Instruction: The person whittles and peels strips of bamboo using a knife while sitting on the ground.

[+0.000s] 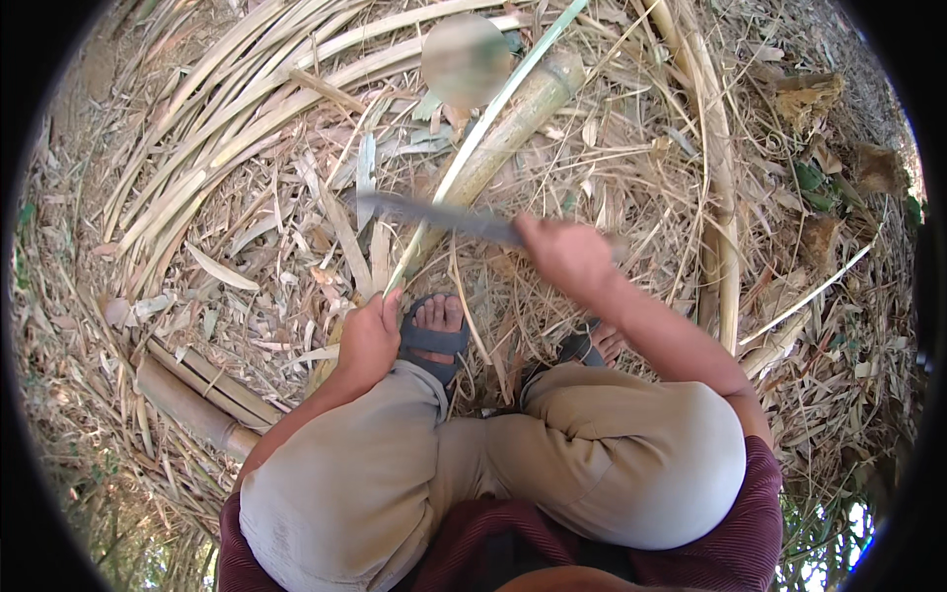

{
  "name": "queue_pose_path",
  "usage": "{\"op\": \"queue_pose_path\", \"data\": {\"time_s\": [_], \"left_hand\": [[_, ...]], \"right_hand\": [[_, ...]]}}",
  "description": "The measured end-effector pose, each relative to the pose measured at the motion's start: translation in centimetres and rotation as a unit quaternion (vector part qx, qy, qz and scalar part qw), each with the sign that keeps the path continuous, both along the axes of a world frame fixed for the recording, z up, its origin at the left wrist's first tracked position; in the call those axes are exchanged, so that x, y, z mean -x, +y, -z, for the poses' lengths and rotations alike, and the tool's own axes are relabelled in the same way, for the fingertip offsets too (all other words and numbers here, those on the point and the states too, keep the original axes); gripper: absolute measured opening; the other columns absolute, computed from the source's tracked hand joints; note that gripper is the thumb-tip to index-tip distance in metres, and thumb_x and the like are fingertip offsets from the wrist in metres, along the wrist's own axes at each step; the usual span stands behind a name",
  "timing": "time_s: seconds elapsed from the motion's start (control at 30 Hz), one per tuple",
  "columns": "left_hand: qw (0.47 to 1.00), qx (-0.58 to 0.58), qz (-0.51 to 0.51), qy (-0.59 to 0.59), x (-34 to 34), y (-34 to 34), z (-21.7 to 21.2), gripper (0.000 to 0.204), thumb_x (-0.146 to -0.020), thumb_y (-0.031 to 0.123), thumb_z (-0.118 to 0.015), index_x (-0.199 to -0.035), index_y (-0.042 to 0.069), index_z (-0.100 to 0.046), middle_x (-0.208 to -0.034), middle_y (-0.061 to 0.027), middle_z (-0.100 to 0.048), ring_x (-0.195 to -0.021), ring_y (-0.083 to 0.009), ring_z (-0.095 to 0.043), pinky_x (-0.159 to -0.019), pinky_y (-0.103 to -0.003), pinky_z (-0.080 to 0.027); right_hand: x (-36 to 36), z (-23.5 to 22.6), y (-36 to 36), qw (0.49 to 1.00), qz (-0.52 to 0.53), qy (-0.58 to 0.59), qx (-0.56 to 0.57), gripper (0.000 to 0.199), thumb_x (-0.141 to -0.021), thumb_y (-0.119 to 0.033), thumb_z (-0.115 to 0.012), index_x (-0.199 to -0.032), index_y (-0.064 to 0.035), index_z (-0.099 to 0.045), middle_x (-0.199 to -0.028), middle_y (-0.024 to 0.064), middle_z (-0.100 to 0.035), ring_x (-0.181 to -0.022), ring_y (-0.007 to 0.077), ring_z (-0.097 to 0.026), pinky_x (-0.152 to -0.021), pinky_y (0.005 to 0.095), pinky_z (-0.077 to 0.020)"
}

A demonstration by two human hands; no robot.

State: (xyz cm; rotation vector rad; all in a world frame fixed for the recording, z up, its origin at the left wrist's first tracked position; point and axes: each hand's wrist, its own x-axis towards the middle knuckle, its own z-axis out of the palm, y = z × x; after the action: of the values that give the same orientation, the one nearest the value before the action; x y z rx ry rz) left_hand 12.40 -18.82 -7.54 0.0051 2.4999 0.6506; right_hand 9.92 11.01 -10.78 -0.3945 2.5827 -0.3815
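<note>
My left hand (pixel 370 335) is closed round the near end of a long pale-green bamboo strip (pixel 473 140). The strip slants away up and to the right, running along a thick bamboo pole (pixel 523 107) that lies on the ground. In my right hand (pixel 567 259) is a machete (pixel 464 223), gripped by its handle. Its dark blade points left and crosses the strip a little beyond my left hand. The blade is slightly blurred; whether it touches the strip I cannot tell.
Many split bamboo strips (pixel 212 148) curve across the far left. Long pale poles (pixel 715 168) lie at right, and a brown bamboo pole (pixel 187 405) at lower left. Dry leaves and shavings cover the ground. My sandalled feet (pixel 434 335) are close below the blade.
</note>
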Motion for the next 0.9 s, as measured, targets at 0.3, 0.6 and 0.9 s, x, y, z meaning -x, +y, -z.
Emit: {"op": "queue_pose_path", "data": {"time_s": [0.3, 0.6, 0.9], "left_hand": [[0.999, -0.035, 0.004, 0.029, 0.0, 0.0, 0.7, 0.035, -0.104, 0.026, -0.050, -0.095, -0.003, -0.066, -0.061, -0.0258, -0.054, -0.056, -0.0442, -0.055, -0.052, -0.047, -0.042], [0.998, -0.055, -0.018, 0.004, -0.7, 0.0, 0.8, 0.036, -0.104, 0.027, -0.051, -0.092, -0.004, -0.066, -0.060, -0.0254, -0.052, -0.054, -0.0431, -0.052, -0.053, -0.046, -0.041], [0.997, -0.068, -0.026, 0.010, -0.9, -0.2, 1.0, 0.036, -0.103, 0.025, -0.050, -0.087, -0.005, -0.063, -0.068, -0.0292, -0.057, -0.064, -0.0497, -0.056, -0.057, -0.051, -0.044]], "right_hand": [[-2.1, 1.0, -1.9, 0.994, 0.009, 0.088, 0.058, 0.014, -0.100, -0.018, -0.049, -0.106, -0.0056, -0.048, -0.075, 0.0176, -0.066, -0.053, 0.0294, -0.066, -0.042, 0.0457, -0.0521], [-0.5, 2.0, -1.4, 0.998, -0.037, 0.037, -0.025, 0.018, -0.098, -0.018, -0.052, -0.104, -0.0028, -0.045, -0.073, 0.0152, -0.067, -0.056, 0.0317, -0.067, -0.044, 0.0445, -0.0541], [2.3, 0.8, 1.9, 0.995, 0.000, -0.053, -0.086, 0.018, -0.099, -0.017, -0.051, -0.105, -0.0003, -0.047, -0.080, 0.0175, -0.067, -0.064, 0.0298, -0.069, -0.052, 0.0415, -0.0569]]}}
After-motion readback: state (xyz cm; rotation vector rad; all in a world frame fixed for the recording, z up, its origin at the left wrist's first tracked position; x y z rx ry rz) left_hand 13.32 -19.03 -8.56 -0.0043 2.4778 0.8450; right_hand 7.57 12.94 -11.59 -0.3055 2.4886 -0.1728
